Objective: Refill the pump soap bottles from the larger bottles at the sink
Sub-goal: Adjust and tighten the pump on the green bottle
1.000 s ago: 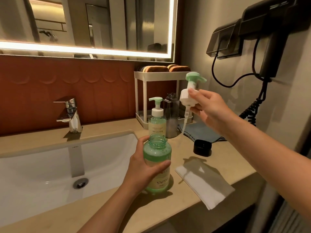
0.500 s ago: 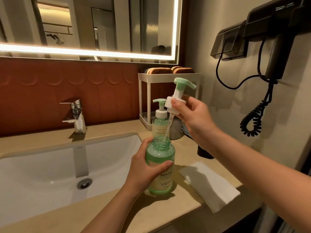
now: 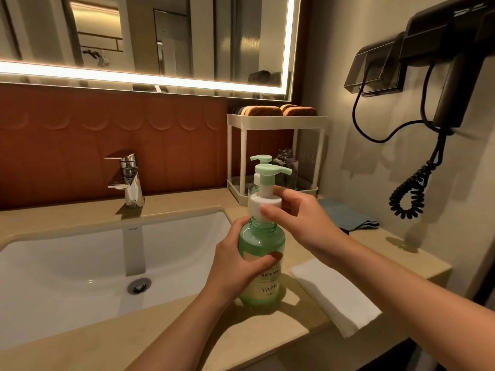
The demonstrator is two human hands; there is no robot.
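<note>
The green bottle [image 3: 261,253] stands upright on the counter [image 3: 187,317] just right of the sink [image 3: 80,263], near its front right corner. The left hand [image 3: 235,269] grips it round the middle, fingers curled behind and the thumb laid across the front just above the label. The right hand [image 3: 300,220] pinches the white collar of the pump [image 3: 267,188] between thumb and curled fingers, so neither hand is free. The pump sits upright over the bottle's mouth with its green head pointing away from the sink; the neck's threads show bare below the collar, so it is not screwed down. Whether the collar touches the neck cannot be told. Behind the sink stands the tap [image 3: 128,180]. Right of the sink's back corner is a white rack [image 3: 276,121] with 2 brown pads on top, a clear bottle [image 3: 288,167] on its lower shelf, and a 2nd pump bottle [image 3: 261,158] in front of it, mostly hidden by the pump. Farther right of the sink lie a folded white cloth [image 3: 334,293] at the counter's front edge and a blue cloth [image 3: 345,214] toward the wall. A black hair dryer [image 3: 450,76] hangs on the wall well right of the sink.
</note>
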